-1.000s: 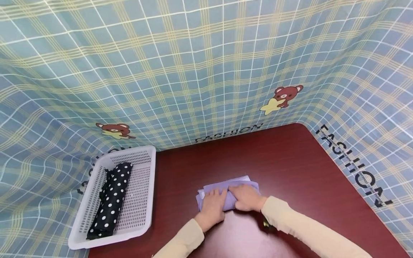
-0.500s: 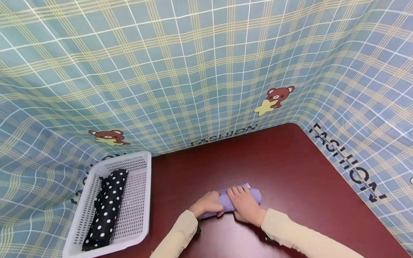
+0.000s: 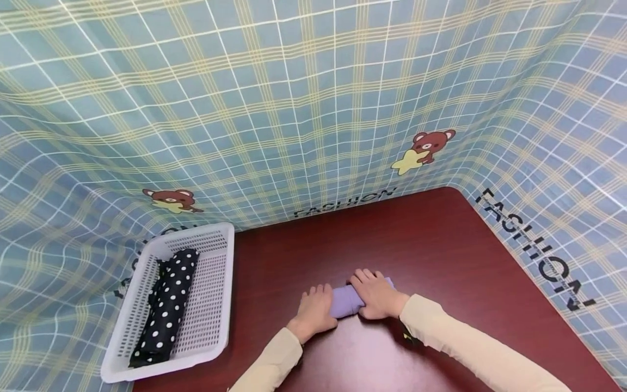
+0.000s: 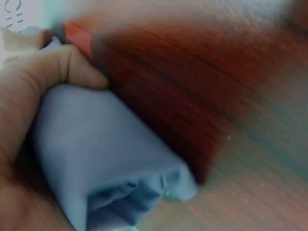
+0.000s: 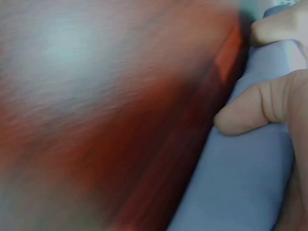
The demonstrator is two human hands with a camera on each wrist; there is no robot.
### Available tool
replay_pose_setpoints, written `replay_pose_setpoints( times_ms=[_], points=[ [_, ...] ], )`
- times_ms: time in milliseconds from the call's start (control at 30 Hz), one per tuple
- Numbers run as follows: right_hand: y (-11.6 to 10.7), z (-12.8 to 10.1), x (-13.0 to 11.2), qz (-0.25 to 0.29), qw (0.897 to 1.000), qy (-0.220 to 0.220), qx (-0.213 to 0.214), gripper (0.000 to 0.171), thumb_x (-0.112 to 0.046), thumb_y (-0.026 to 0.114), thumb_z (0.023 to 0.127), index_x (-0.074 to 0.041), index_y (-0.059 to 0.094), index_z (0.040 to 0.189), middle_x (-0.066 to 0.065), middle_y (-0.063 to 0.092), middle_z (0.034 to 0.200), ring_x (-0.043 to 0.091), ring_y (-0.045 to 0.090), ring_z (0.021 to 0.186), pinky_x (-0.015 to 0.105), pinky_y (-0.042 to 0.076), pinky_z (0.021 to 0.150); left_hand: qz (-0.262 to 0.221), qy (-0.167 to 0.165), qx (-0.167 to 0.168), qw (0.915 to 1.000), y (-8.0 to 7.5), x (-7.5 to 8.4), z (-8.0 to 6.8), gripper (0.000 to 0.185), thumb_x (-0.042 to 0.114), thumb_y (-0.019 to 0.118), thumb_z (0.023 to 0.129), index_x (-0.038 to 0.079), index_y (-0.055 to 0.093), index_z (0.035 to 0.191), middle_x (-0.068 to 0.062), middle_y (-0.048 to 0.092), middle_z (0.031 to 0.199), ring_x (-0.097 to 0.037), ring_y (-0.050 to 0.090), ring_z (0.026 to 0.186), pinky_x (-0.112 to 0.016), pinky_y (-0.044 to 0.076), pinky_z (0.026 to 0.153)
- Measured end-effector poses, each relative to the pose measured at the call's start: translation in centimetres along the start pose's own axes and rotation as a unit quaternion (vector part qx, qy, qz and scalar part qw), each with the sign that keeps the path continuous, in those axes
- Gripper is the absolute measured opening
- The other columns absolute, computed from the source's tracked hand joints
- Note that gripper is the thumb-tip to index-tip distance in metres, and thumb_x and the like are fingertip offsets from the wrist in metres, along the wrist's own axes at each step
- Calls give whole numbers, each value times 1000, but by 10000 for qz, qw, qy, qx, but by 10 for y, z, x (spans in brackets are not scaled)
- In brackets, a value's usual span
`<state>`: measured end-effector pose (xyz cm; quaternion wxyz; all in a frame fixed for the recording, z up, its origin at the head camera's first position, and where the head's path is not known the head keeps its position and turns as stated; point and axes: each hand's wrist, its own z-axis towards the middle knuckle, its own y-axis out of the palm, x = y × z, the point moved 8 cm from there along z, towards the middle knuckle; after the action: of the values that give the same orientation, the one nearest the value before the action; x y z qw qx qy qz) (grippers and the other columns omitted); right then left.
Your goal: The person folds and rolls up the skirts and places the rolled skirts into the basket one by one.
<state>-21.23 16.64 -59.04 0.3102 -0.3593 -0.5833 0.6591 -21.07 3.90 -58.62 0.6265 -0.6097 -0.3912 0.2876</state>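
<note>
A purple cloth, rolled into a short tube, lies on the dark red table in the head view. My left hand grips its left part, fingers over the far side and thumb at the near side. The right hand holds the right part the same way, and a small corner of cloth shows past its fingers. In the left wrist view the roll's end gapes, with folded layers inside. My right thumb presses on the smooth roll in the right wrist view. The palms hide much of the cloth.
At the left stands a white plastic basket with a rolled black cloth with white dots inside. The table ends at a blue plaid curtain behind and on the right.
The purple cloth was a flat folded stack under both hands; now it is a tighter roll. My hands have shifted from pressing on top to gripping its two halves.
</note>
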Motion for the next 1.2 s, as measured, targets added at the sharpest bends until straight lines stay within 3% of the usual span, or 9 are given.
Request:
replay_pose_setpoints(
  times_ms=[100,233,400,533,700,800,900,1033,1200],
  points=[
    [0,-3,-1,-55,9998,-95,177,62,-38,80,60,-12,58,111,3,62,101,23,60,94,43,47,79,-392,129,-81,9991,-1,-9,-8,60,34,87,60,7,60,106,-8,67,96,-26,64,84,-40,53,69],
    [4,-4,2,-43,9995,-301,-16,62,-41,82,58,-16,60,110,-2,66,100,20,63,95,42,51,86,-593,431,163,9972,-2,-14,-19,51,34,86,63,11,62,102,-3,67,93,-21,63,79,-35,52,67],
    [3,-1,2,36,9980,-628,4,60,-41,83,58,-18,60,108,-4,66,99,18,64,95,41,53,87,-223,531,653,9962,-4,-18,-29,51,38,85,63,12,61,100,-2,63,90,-21,60,81,-34,52,69],
    [0,-2,-7,205,9953,-941,101,53,-40,83,61,-20,60,104,-7,65,95,14,63,91,37,53,82,46,533,814,9952,-7,-18,-42,51,40,86,62,13,62,98,0,65,86,-20,62,80,-34,50,66],
    [-7,0,-25,171,9869,-1563,351,46,-40,80,67,-21,60,104,-10,64,92,10,62,87,34,53,77,-100,153,708,9973,-12,-17,-62,45,38,85,62,14,60,91,0,70,77,-23,68,64,-34,47,51],
    [-11,15,-33,-104,9806,-1922,360,48,-42,78,68,-20,59,106,-10,65,94,12,62,88,35,54,79,-277,-291,671,9969,-19,-24,-70,47,38,84,61,13,59,91,-4,70,72,-26,66,57,-36,44,47],
    [-24,43,-45,-471,9707,-2316,427,51,-45,77,68,-20,60,109,-8,67,97,14,64,92,36,54,81,-424,-806,723,9932,-34,-40,-78,55,37,83,60,8,61,101,-9,71,74,-29,67,58,-39,44,47],
    [-49,92,-67,-890,9565,-2723,557,57,-48,76,69,-20,60,116,-6,69,108,16,62,102,38,52,88,-534,-1379,1000,9839,-70,-67,-90,63,34,85,61,4,60,110,-10,71,82,-28,67,61,-40,46,49],
    [-85,161,-106,-1236,9465,-2913,638,58,-47,77,70,-25,61,121,-7,68,115,17,58,110,40,47,96,-819,-2002,1411,9661,-112,-109,-110,62,28,84,66,2,55,114,-13,70,84,-27,65,63,-40,46,50]
  ],
)
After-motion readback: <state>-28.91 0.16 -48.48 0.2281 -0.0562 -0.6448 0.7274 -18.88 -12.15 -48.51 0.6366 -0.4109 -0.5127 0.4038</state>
